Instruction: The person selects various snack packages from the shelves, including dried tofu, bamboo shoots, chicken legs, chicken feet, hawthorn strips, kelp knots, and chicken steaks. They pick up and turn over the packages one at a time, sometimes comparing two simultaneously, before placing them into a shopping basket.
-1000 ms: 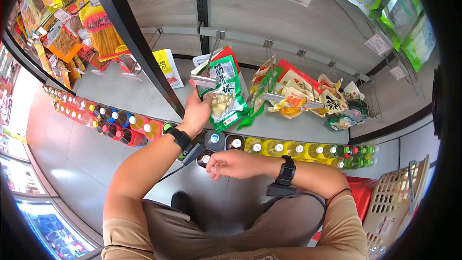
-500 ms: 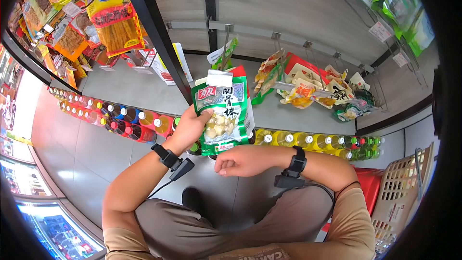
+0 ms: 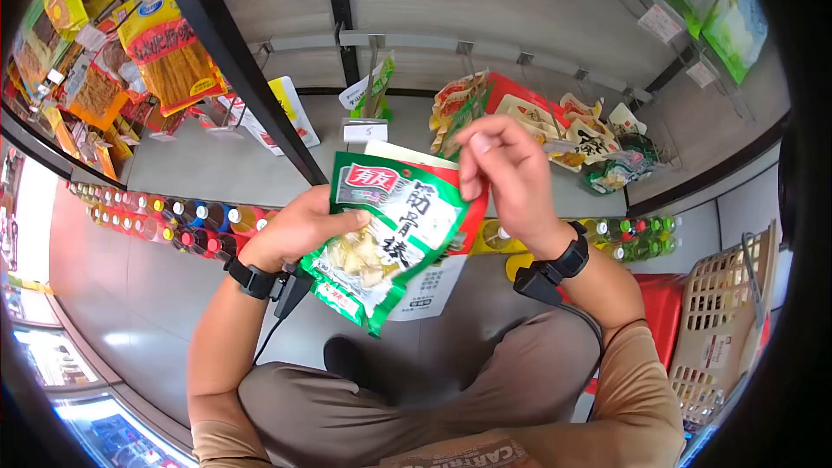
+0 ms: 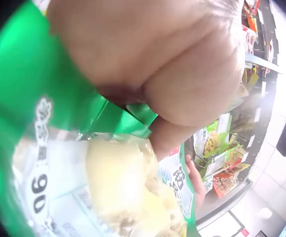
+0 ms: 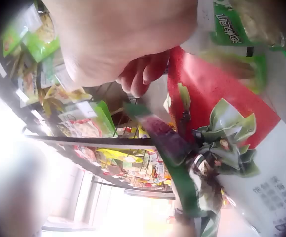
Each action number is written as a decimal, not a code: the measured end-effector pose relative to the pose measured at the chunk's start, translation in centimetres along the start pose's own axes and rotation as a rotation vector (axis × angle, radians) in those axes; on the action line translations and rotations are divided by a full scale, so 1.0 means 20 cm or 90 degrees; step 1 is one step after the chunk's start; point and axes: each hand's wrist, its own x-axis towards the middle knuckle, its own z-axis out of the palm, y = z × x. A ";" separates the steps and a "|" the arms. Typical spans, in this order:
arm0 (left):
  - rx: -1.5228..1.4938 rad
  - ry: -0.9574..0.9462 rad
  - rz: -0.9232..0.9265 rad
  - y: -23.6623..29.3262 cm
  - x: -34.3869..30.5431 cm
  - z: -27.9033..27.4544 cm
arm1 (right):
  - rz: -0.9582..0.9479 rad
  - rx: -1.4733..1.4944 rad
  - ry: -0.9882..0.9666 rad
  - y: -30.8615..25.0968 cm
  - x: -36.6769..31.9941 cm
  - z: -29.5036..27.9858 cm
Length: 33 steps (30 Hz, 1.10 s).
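In the head view the left hand [image 3: 301,227] grips a green and white bag [image 3: 381,230] by its left edge, thumb across the front. Behind it lies a red and white bag [image 3: 426,288], partly hidden. The right hand [image 3: 511,182] is raised at the bags' upper right corner, fingers bent; whether it pinches them is unclear. The left wrist view shows the green bag [image 4: 118,187] close up under the left hand [image 4: 148,54]. In the right wrist view the red and white bag [image 5: 232,113] is beside the right hand's curled fingers [image 5: 143,74].
Hooks behind hold a small green packet [image 3: 379,91] and several mixed packets [image 3: 555,126]. Rows of bottles [image 3: 199,225] line the shelf's lower edge. A black upright post [image 3: 234,52] stands at left, yellow snack bags [image 3: 165,52] beyond it. A beige basket [image 3: 719,321] is at right.
The left hand has drawn the green bag off the hook area toward the body, tilting it. The right hand has risen from below to the bags' upper right corner. The red and white bag shows more.
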 end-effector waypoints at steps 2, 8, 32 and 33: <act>0.050 -0.053 0.027 0.07 -0.01 0.04 | -0.017 0.023 0.029 0.08 0.04 -0.03; -0.121 0.059 0.099 0.00 0.07 0.03 | 0.046 0.051 0.090 0.15 0.07 0.02; -0.186 0.326 0.148 -0.34 0.55 0.13 | 0.017 -0.121 0.155 0.11 -0.07 -0.20; -0.187 0.326 0.148 -0.34 0.57 0.11 | 0.018 -0.121 0.155 0.11 -0.07 -0.22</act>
